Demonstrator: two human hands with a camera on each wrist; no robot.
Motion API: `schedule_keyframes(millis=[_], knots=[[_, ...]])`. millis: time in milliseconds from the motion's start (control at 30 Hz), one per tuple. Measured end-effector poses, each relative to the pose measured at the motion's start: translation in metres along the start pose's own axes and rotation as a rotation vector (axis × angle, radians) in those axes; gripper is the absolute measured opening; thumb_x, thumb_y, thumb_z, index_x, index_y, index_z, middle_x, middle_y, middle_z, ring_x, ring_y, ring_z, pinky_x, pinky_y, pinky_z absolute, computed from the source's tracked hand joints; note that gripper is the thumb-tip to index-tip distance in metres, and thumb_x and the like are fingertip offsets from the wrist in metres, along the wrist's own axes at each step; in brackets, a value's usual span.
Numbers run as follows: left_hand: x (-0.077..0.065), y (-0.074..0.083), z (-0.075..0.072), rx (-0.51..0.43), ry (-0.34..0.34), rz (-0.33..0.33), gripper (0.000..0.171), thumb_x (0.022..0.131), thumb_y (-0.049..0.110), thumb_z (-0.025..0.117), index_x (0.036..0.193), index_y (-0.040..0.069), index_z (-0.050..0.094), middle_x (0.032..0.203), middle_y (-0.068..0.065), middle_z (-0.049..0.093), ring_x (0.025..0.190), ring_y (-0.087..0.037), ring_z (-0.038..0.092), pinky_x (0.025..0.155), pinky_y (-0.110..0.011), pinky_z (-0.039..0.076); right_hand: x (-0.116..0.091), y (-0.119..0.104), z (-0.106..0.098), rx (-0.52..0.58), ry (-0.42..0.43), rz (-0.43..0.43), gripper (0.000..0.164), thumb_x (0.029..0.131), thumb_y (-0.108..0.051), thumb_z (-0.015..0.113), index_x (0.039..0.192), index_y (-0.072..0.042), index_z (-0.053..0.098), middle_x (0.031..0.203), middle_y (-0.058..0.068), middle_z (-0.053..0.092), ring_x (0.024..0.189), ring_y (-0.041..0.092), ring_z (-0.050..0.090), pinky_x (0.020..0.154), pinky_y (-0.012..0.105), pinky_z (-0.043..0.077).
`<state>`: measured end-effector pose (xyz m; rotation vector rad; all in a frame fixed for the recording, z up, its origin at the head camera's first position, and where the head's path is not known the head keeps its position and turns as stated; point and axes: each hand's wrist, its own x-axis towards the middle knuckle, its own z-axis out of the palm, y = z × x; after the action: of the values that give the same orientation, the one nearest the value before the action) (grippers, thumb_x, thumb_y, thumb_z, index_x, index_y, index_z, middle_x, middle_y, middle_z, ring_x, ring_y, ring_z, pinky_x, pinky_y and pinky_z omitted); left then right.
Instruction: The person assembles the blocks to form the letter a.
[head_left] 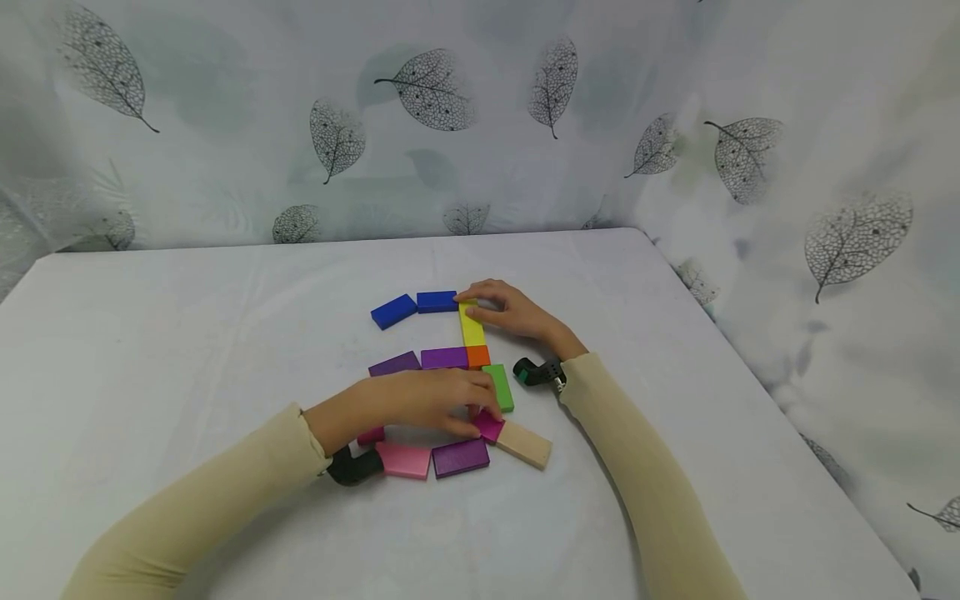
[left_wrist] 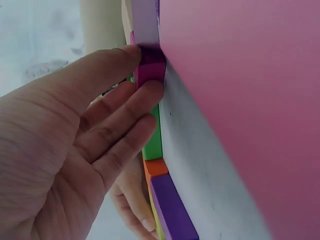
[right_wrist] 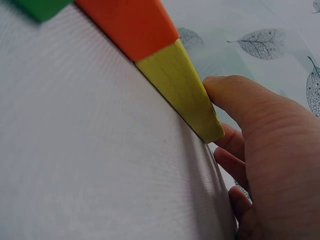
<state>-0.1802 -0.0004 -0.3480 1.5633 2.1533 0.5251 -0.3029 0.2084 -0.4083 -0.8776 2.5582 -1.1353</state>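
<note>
My left hand reaches across the lower part of a block layout, its thumb and a finger pinching a magenta block. That block meets a plain wooden block and lies close to a purple block. At the far end, my right hand has its thumb against one long side of a yellow block, with fingers round its end. An orange block adjoins the yellow one, followed by a green block. The left hand partly hides a dark pink block.
Two blue blocks extend leftward from the yellow block's top. A violet block and a darker purple one run left from the orange block. A pink block lies nearest me. Everything rests on a white-covered table before a leaf-print curtain.
</note>
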Motion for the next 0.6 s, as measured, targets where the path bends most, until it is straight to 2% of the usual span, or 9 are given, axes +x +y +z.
schedule_keyframes(millis=[300,467,600], knots=[[0.004,0.003,0.005,0.047,0.021,0.016,0.024,0.094,0.017,0.065,0.118,0.011,0.068,0.114,-0.001,0.059,0.107,-0.009,0.056,0.095,-0.017,0.045,0.0,-0.001,0.0,0.006,0.002,-0.026,0.034,0.098,-0.02,0.059,0.131,-0.015,0.063,0.137,0.006,0.055,0.135,0.022,0.039,0.115,0.048,0.025],[-0.002,0.006,0.005,0.03,0.032,-0.008,0.026,0.094,0.025,0.066,0.117,0.013,0.068,0.11,0.002,0.059,0.097,-0.005,0.057,0.086,-0.014,0.047,0.0,-0.001,0.001,0.004,-0.002,-0.017,0.034,0.098,-0.022,0.059,0.132,-0.015,0.063,0.138,0.006,0.054,0.135,0.023,0.039,0.115,0.048,0.026],[-0.006,0.009,0.005,-0.006,0.005,-0.031,0.029,0.09,0.03,0.071,0.114,0.014,0.067,0.102,0.004,0.058,0.089,-0.003,0.056,0.079,-0.014,0.047,0.0,-0.002,0.001,0.007,-0.002,0.014,0.034,0.098,-0.023,0.059,0.132,-0.016,0.062,0.139,0.006,0.052,0.136,0.023,0.038,0.115,0.049,0.025]])
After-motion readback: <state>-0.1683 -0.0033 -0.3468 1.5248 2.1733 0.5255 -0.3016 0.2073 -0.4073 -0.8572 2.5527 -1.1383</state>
